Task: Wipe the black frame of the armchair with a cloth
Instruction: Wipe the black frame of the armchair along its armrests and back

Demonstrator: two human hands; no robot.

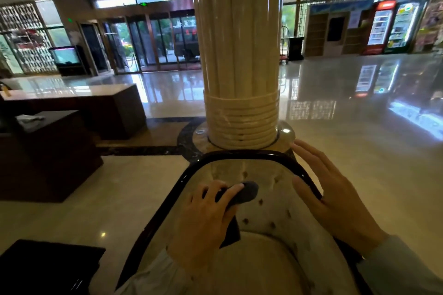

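The armchair stands right below me, with pale tufted upholstery (271, 199) and a glossy black frame (239, 154) curving around its backrest. My left hand (206, 220) is shut on a dark grey cloth (247, 193), held over the inside of the backrest, apart from the frame. My right hand (330, 194) rests flat with fingers spread on the right side of the black frame, its thumb inside the backrest.
A thick cream column (239, 55) rises directly behind the chair on a round base. Dark wooden counters (48, 151) stand to the left, and a dark table corner (48, 268) lies at lower left. Polished floor stretches to the right toward vending machines (393, 29).
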